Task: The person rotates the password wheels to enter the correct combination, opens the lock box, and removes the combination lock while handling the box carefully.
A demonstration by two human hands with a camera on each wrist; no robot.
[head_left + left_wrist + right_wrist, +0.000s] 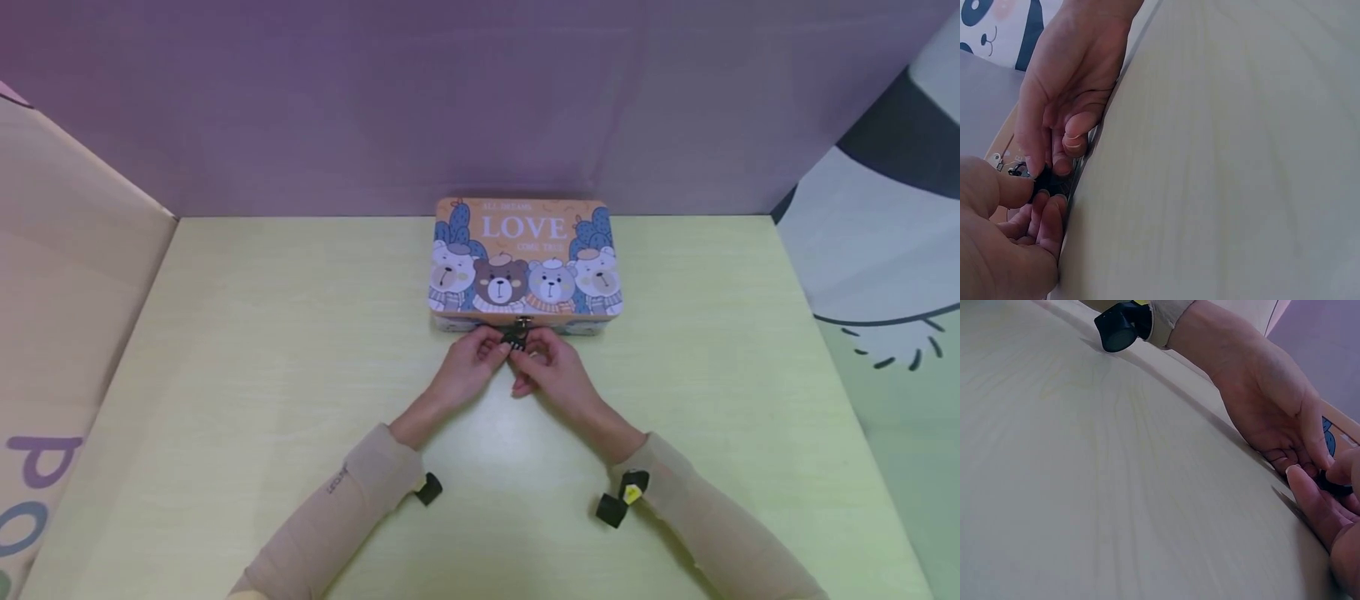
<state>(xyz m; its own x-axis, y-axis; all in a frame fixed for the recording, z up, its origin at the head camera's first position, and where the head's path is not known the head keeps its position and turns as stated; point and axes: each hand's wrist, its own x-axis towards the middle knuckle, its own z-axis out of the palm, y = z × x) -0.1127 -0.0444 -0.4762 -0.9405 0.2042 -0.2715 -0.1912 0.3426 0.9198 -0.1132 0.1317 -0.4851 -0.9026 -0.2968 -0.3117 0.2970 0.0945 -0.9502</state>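
Observation:
A small black combination padlock (514,342) with pale marks along its body is at the front of a tin box (525,275), just below the metal clasp (523,321). My left hand (467,365) pinches one side of this padlock between thumb and fingers. From the other side my right hand (561,372) also grips it with thumb and fingertips. In the left wrist view the dark padlock (1054,182) sits between both sets of fingertips. Fingers cover most of its body, and whether its shackle is fastened cannot be made out.
The lidded box shows cartoon bears and the word LOVE. It stands on a pale wooden table (262,358) near the purple back wall (390,108). Printed side panels (75,250) flank the table. A small black camera (612,510) hangs at the right cuff.

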